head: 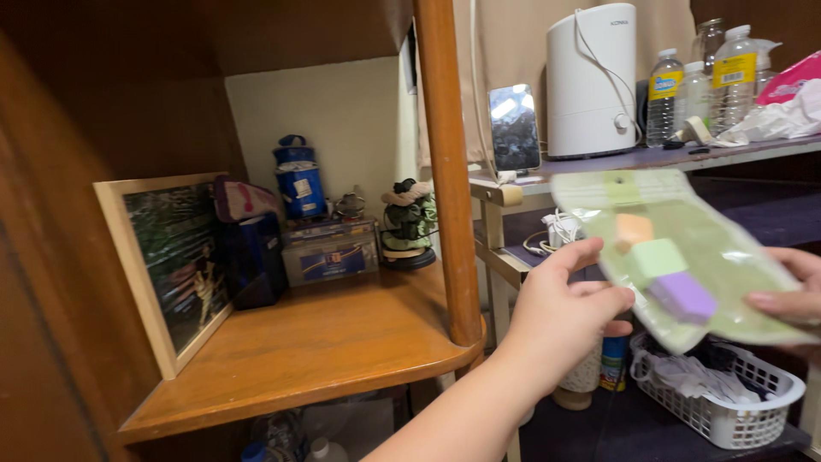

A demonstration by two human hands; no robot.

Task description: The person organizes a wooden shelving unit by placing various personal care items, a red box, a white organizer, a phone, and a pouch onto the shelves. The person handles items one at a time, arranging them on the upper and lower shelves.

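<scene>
Near us, our left hand (560, 308) pinches the left edge of a green packet of coloured blocks (684, 257), while our right hand (791, 295) grips its right edge. Farther left, a framed picture (167, 261) leans on the wooden shelf (316, 342); far right stands a white humidifier (592, 81).

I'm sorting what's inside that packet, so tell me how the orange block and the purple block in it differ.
The orange block sits near the upper end of the clear green packet, close to the left hand; the purple block sits near the lower end, closer to the right hand. The orange one looks paler and blurrier behind the plastic, the purple one sharper. The purple one looks slightly larger. Both are small rectangular blocks, with a green block between them.
</scene>
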